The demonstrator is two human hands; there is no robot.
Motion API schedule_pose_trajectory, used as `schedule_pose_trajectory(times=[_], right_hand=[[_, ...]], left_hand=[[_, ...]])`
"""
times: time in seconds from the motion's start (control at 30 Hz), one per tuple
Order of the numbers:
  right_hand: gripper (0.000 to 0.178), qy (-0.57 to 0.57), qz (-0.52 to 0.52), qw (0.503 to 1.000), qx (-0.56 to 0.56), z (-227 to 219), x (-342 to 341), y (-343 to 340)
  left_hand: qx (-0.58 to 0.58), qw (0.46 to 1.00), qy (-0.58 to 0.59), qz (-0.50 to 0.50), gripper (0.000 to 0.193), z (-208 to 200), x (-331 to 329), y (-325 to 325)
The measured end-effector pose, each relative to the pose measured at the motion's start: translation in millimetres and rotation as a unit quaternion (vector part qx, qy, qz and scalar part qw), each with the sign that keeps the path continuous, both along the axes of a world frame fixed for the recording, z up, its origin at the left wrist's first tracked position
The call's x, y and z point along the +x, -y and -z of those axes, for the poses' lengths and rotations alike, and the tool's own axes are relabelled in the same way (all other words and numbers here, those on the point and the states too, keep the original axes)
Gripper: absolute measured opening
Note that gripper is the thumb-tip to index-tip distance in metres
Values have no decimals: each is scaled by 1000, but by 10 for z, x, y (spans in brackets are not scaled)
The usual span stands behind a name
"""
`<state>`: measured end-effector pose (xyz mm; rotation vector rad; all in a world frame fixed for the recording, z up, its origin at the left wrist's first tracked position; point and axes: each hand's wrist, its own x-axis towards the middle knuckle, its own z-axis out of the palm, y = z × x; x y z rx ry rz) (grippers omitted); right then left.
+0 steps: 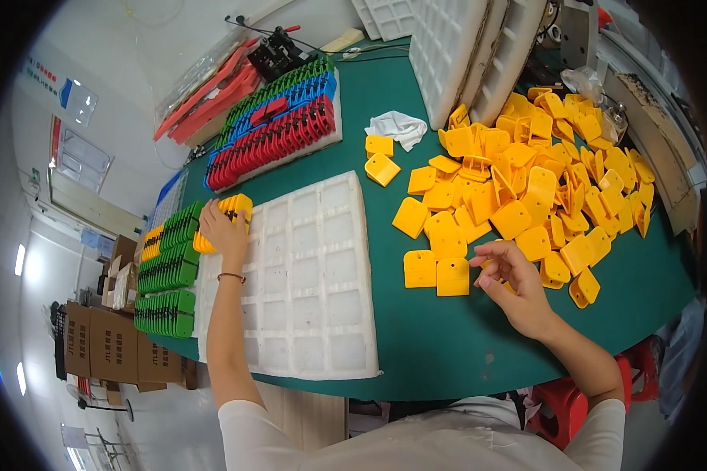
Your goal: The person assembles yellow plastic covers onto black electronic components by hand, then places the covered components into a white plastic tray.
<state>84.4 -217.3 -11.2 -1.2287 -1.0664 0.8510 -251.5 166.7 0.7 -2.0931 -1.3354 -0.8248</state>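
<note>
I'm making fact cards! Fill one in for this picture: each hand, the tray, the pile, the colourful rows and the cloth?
Left hand: the left hand touches a short row of flat yellow plastic pieces
Right hand: the right hand, fingers loosely bent, beside the pile
Tray: white rectangular tray with square cells, between the hands
Pile: loose heap of rounded yellow plastic plates, on the right
Colourful rows: red, blue and green plastic pieces, beyond the tray
Cloth: crumpled white cloth, left of the pile
</note>
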Motion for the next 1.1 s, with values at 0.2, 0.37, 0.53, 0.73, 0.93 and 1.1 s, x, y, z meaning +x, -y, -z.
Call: schedule_pose_trajectory(times=[0.2,0.37,0.53,0.73,0.93,1.1], right_hand=[[30,8,6,1000,-3,-3,0,2],[30,8,8,1000,-7,26,9,5],[29,10,4,1000,-10,23,-12,-10],[30,19,24,999,-22,71,54,-6],[31,79,14,997,20,138,6,-88],[27,100,35,994,-11,91,41,-13]], left_hand=[[15,946,269,-179,76,97,229,27],[-58,744,634,-205,76,98,288,-23],[-48,721,653,-227,73,93,235,-112],[-53,745,624,-231,73,236,367,-250],[22,901,329,-283,72,436,-130,-568],[-135,823,486,262,72,-312,1297,1180]])
